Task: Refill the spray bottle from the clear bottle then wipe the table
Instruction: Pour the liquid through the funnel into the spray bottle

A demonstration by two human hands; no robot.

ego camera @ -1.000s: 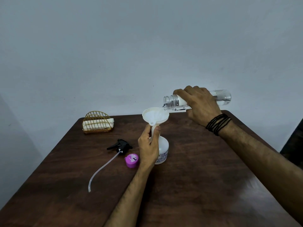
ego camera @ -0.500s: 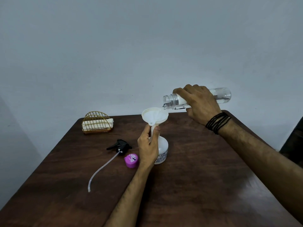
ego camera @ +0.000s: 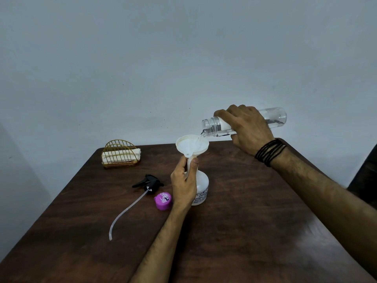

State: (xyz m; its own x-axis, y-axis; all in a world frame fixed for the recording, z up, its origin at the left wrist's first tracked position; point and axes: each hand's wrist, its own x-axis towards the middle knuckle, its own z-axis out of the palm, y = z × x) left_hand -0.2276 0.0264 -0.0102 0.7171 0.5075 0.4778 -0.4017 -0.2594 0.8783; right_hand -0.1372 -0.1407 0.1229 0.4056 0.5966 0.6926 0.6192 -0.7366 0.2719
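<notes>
Right hand (ego camera: pixel 247 129) grips a clear plastic bottle (ego camera: pixel 273 119) tipped almost level, its open mouth just above a white plastic funnel (ego camera: pixel 191 145), a thin stream running in. Left hand (ego camera: pixel 184 185) is wrapped round the neck of the white spray bottle (ego camera: pixel 202 185), which stands upright on the dark wooden surface (ego camera: pixel 244 231) with the funnel seated in it. Just left of the spray bottle lie a purple cap (ego camera: pixel 162 200) and a black trigger head with its clear tube (ego camera: pixel 148 183). Farther back to its left sits a gold wire holder with white cloth (ego camera: pixel 120 154).
</notes>
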